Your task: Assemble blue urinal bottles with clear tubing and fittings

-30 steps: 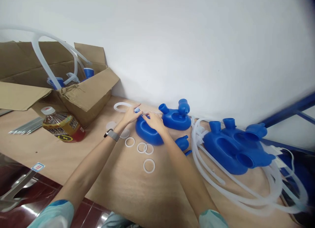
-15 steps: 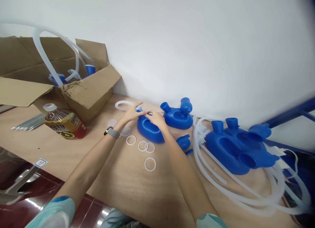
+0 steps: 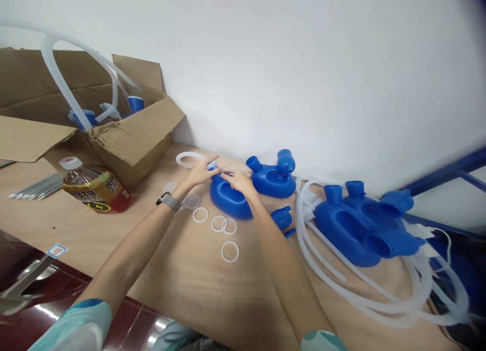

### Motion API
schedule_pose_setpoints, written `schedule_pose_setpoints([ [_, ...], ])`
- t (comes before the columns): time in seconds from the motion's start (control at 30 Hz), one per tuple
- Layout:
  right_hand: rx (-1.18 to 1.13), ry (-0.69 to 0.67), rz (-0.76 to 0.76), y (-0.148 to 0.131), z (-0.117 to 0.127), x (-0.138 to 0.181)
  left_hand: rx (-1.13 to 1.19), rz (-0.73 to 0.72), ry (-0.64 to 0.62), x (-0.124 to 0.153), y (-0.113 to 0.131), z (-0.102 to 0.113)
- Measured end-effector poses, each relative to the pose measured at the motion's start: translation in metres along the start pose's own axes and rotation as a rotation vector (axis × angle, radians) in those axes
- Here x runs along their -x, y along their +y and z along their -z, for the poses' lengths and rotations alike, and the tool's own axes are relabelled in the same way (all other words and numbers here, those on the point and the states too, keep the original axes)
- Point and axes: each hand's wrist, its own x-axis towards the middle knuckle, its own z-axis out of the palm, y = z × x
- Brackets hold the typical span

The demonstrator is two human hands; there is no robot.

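A blue plastic urinal bottle (image 3: 230, 202) with a handle opening lies on the table between my hands. My left hand (image 3: 199, 174) is closed round its neck, where a pale tube fitting (image 3: 212, 165) shows between thumb and forefinger. A translucent tube (image 3: 184, 159) curls behind that hand. My right hand (image 3: 239, 181) is over the bottle's top, its bent fingertips pinched together beside the neck. Whatever sits between those fingertips is too small to make out. In front of the bottle lie several white sealing rings (image 3: 230, 251) and translucent discs (image 3: 193, 201).
More blue bottles stand by the wall (image 3: 275, 181) and at right (image 3: 341, 234), amid coiled tubes (image 3: 364, 303). A small blue spout (image 3: 281, 218) lies near my right forearm. At left are an open cardboard box (image 3: 148, 126), a drink bottle (image 3: 94, 186) and metal rods (image 3: 38, 185).
The whole view has shifted slightly. My right fingertips have drawn back a little from my left thumb. Both hands remain at the bottle's neck.
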Motion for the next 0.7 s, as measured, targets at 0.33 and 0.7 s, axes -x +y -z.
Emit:
schedule_pose_setpoints([
  [0.33,-0.008,0.03,0.004,-0.002,0.003,0.004,0.513,0.038,0.119,0.025,-0.023,-0.001],
  [0.7,-0.091,-0.029,0.227,0.011,0.008,0.012,0.112,-0.082,0.287,0.044,-0.001,-0.023],
])
